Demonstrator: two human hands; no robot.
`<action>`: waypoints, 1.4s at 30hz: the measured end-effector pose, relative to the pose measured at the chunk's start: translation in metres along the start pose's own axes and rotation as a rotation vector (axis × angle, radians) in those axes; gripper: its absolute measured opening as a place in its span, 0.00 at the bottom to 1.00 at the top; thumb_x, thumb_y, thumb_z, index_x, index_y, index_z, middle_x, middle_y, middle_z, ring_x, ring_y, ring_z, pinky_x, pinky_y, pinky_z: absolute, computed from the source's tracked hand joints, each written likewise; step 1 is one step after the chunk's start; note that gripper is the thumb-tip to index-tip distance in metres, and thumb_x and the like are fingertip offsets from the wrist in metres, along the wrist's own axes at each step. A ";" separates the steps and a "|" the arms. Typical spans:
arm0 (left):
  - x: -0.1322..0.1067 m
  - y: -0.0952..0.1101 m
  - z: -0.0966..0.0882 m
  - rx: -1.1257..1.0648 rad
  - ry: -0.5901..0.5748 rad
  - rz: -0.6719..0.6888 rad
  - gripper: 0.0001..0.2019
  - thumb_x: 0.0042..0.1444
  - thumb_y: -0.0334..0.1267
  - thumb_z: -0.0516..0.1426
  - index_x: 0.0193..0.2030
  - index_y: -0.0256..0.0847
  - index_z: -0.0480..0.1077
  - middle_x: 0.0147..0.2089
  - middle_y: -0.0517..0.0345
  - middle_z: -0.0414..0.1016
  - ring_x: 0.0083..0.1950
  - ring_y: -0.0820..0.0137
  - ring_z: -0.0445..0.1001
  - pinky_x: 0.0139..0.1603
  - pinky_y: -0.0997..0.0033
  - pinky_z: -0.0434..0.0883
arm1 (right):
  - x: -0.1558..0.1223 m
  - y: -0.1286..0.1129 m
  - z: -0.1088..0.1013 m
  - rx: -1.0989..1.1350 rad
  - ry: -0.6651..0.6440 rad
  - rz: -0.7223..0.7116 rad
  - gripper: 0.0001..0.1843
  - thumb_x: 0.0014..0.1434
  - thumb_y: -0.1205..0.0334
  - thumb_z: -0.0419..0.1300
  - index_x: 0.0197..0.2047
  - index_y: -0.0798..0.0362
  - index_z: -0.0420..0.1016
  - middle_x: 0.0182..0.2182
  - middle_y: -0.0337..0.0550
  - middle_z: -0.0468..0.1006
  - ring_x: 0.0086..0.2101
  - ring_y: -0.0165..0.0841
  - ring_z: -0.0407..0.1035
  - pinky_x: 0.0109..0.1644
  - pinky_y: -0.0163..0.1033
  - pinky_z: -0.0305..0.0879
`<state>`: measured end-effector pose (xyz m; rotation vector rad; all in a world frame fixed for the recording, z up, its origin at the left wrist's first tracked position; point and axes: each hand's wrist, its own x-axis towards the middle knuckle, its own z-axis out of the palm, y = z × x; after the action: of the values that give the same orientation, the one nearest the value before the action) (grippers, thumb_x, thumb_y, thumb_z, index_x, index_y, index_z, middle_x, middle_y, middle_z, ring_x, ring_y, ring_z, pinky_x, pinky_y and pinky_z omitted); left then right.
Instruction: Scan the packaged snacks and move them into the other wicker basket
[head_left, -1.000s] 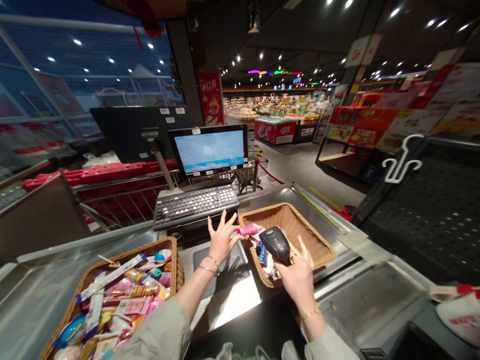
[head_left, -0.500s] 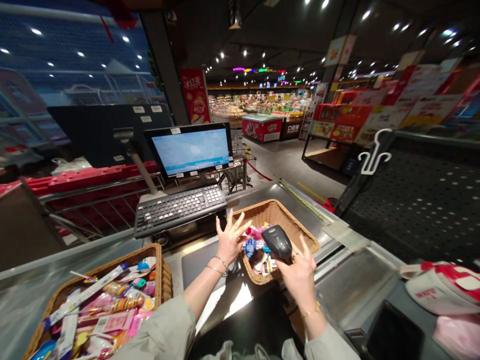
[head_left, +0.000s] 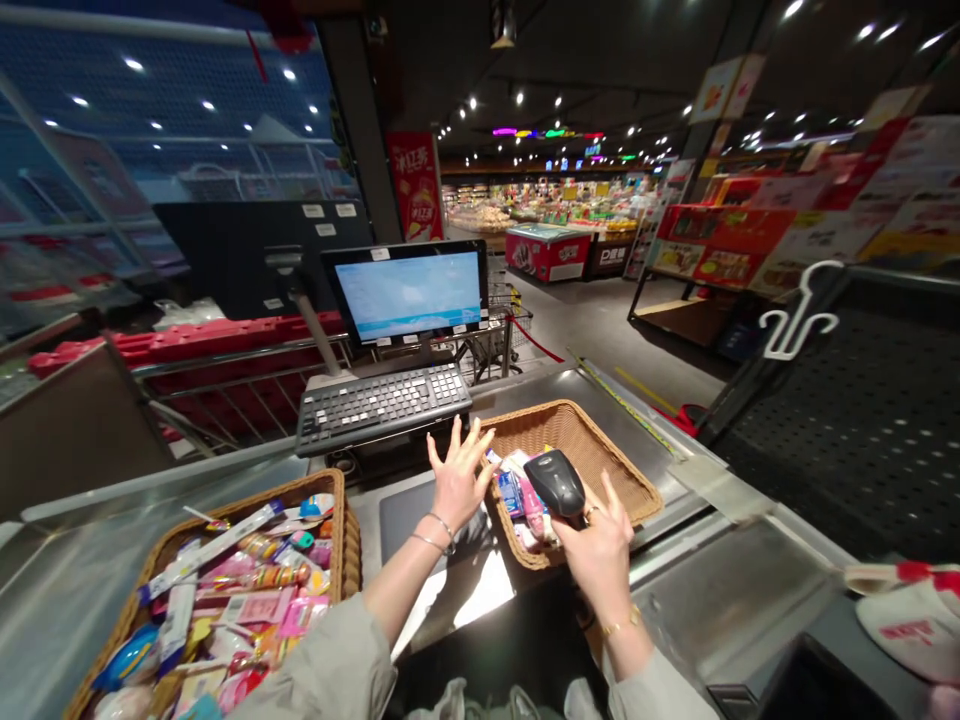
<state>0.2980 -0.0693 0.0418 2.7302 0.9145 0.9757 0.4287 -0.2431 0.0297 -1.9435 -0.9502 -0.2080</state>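
My right hand [head_left: 596, 535] is wrapped round the handle of a black barcode scanner [head_left: 553, 482], whose head hangs over a wicker basket [head_left: 600, 460] on the counter. Beside that basket's left rim, my left hand [head_left: 459, 475] is spread with its fingers apart and nothing in them. Small packaged goods [head_left: 519, 495], among them a pink packet and a blue one, lie in the near left part of this basket, partly hidden by the scanner. A second wicker basket [head_left: 346, 540], at the lower left, is heaped with colourful wrapped sweets [head_left: 255, 605].
A keyboard [head_left: 386, 405] and a lit monitor [head_left: 412, 295] stand behind my left hand. A grey pad [head_left: 401, 525] is set in the metal counter. To the right are a white hanger [head_left: 796, 325] on a black perforated panel and a white-and-red item [head_left: 911, 625].
The view has swung slightly left, so the surroundings sit further right. A pink packet now lies in the right basket below the scanner. My left hand stays spread; the scanner stays in my right.
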 end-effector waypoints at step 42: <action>-0.167 -0.138 -0.142 0.394 0.022 -0.555 0.24 0.62 0.47 0.54 0.65 0.54 0.62 0.70 0.52 0.59 0.74 0.53 0.44 0.69 0.33 0.30 | -0.039 -0.128 0.108 0.237 -0.478 -0.330 0.12 0.50 0.58 0.60 0.39 0.47 0.81 0.53 0.39 0.76 0.65 0.50 0.50 0.65 0.62 0.48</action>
<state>0.0392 -0.0668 0.0240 2.4854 1.9036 0.7744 0.2889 -0.1434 0.0371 -1.6355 -1.5363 0.1873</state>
